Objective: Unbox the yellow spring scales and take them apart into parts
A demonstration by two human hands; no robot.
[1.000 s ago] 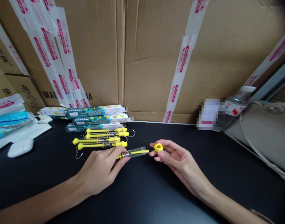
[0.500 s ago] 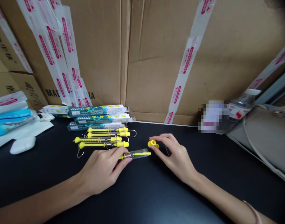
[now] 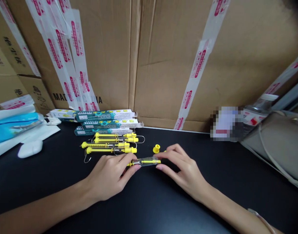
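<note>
My left hand [image 3: 113,175] is closed around a small spring scale [image 3: 147,161] with a clear tube, a yellow inner rod and a metal spring. Its left part is hidden in my fingers. At the tube's right end, the thumb and forefinger of my right hand [image 3: 185,169] close on the rim from below and above. Just behind that end a yellow cap [image 3: 156,149] stands on the black table, and another bit of yellow peeks out behind my right fingers. Several yellow spring scales [image 3: 107,150] with metal hooks lie in a row beyond my left hand.
Green and white printed boxes [image 3: 105,115] are stacked against a big taped carton [image 3: 158,65]. Blue packaging [image 3: 14,125] and a white rounded case [image 3: 30,149] lie to the left. On the right are a plastic bottle [image 3: 257,112] and a grey bag [image 3: 280,146].
My right hand has let go of the yellow cap, leaving it on the table, and has come down to the end of the spring scale. My left hand keeps its hold.
</note>
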